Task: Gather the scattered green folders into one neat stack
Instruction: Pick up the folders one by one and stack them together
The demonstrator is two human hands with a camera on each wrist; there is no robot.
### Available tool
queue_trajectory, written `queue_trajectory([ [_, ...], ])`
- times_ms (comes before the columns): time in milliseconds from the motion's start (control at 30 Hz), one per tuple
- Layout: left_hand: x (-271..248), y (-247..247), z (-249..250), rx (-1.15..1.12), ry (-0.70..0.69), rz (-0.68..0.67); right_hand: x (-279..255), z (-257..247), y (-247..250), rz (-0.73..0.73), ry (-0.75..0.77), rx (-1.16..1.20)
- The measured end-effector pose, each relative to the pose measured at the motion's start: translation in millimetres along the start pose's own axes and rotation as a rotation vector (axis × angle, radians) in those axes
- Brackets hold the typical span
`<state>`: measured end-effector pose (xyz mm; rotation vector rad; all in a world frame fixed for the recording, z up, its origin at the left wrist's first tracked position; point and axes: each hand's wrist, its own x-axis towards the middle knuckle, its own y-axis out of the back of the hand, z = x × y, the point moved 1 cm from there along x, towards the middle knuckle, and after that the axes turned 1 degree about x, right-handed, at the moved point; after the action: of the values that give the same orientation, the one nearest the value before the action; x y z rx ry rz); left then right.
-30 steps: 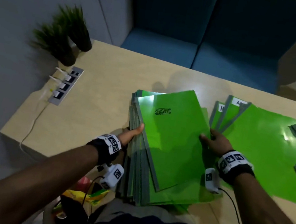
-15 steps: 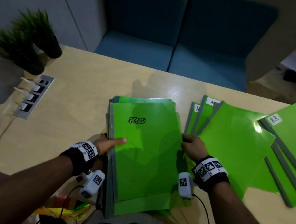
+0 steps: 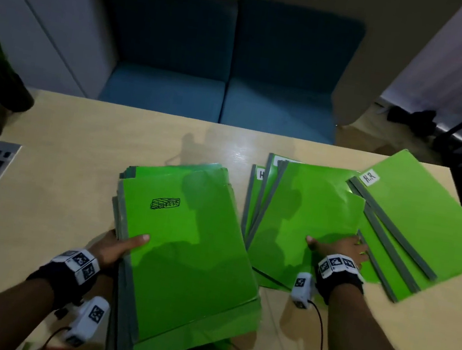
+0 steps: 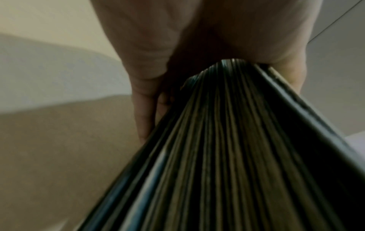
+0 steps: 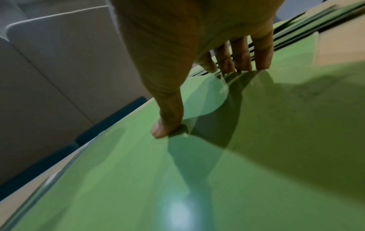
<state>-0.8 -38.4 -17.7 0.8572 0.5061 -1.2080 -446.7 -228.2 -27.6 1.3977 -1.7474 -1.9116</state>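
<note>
Your right hand point(image 3: 341, 248) rests flat, fingers point(image 5: 242, 59) straight, on the loose folder point(image 3: 304, 215) just right of the stack point(image 3: 181, 257), which your left hand point(image 3: 114, 247) clamps.

The left hand point(image 3: 111, 247), at seven o'clock, grips the edge of the stack of folders point(image 3: 187, 258) with thumb on top and fingers beneath, while the right hand point(image 3: 341, 248), at four o'clock, presses flat, fingers spread, on a loose folder point(image 3: 307, 216).
</note>
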Motion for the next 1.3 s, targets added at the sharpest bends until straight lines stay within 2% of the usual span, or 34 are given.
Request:
queue_trajectory([
  [133, -7, -4, 5, -0.03, 0.039, 0.019, 1, 3, 6, -0.014, 0.022, -0.002],
  [167, -8, -4, 5, -0.037, 0.036, 0.018, 3, 5, 6, -0.016, 0.013, 0.077],
  [267, -8, -5, 6, -0.068, 0.032, -0.001, 19, 12, 12, -0.034, 0.083, 0.511],
  [367, -17, -12, 14, -0.089, 0.017, -0.012, 39, 18, 41, -0.004, 0.162, 0.618],
  [433, -15, -15, 12, -0.125, 0.052, -0.012, 56, 25, 67, 0.039, 0.16, 0.501],
  [500, -12, -15, 9, -0.148, 0.104, 0.014, 78, 34, 86, 0.054, 0.155, 0.284],
  [567, -8, -16, 6, -0.168, 0.131, 0.017, 92, 40, 93, 0.021, 0.185, 0.082],
  [633, -6, -18, 7, -0.175, 0.151, 0.007, 94, 42, 90, -0.02, 0.215, -0.017],
  [733, -6, -19, 7, -0.18, 0.161, 0.031, 83, 42, 90, 0.008, 0.238, -0.052],
  [833, -9, -19, 9, -0.168, 0.163, 0.057, 64, 32, 81, 0.034, 0.33, -0.061],
  [1000, -14, -18, 12, -0.151, 0.185, 0.088, 44, 12, 71, -0.12, 0.38, 0.099],
  [1100, -15, -17, 10, -0.106, 0.176, 0.073, 72, 12, 96, -0.007, 0.345, 0.201],
  [1167, -14, -17, 8, -0.082, 0.187, 0.086, 92, 19, 107, 0.114, 0.294, 0.096],
  [1300, -25, -18, 17, -0.079, 0.16, 0.093, 107, 40, 93, 0.068, 0.163, -0.041],
])
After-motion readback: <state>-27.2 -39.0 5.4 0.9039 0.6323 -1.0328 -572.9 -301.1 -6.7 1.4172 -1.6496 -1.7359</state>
